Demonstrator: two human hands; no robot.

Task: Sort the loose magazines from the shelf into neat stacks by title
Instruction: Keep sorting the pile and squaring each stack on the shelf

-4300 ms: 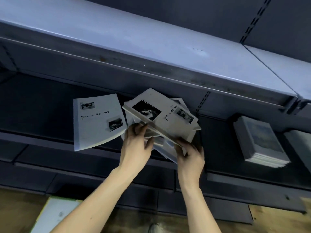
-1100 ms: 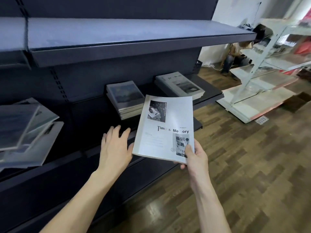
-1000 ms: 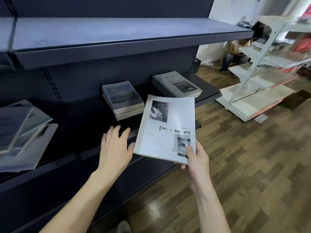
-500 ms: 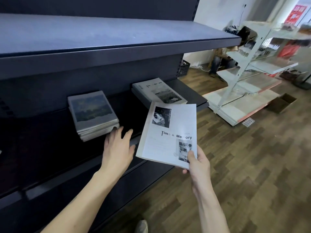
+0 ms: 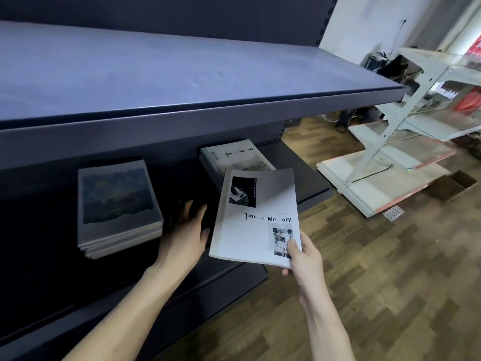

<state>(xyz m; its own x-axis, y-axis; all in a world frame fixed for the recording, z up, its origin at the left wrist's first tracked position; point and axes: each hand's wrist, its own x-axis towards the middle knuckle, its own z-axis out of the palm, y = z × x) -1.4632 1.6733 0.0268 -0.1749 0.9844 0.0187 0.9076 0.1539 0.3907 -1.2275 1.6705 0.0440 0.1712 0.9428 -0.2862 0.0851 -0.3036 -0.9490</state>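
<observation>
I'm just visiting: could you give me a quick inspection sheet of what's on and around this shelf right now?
Surface: dark shelf, under a bare upper shelf.
Job's things: held magazine; matching stack behind it; blue-cover stack to the left.
Clutter: nothing seen.
Hands: right hand pinches the held magazine's corner; left hand open, reaching onto the shelf.
Cables: one on the far wall.
Surroundings: wood floor, dismantled pale shelving.

A right hand (image 5: 303,252) pinches a white magazine (image 5: 256,217) by its near corner above the dark shelf (image 5: 309,178), over a matching stack (image 5: 229,156) near the shelf's right end; the left hand (image 5: 186,234) reaches flat beside a blue-covered stack (image 5: 115,201).
</observation>
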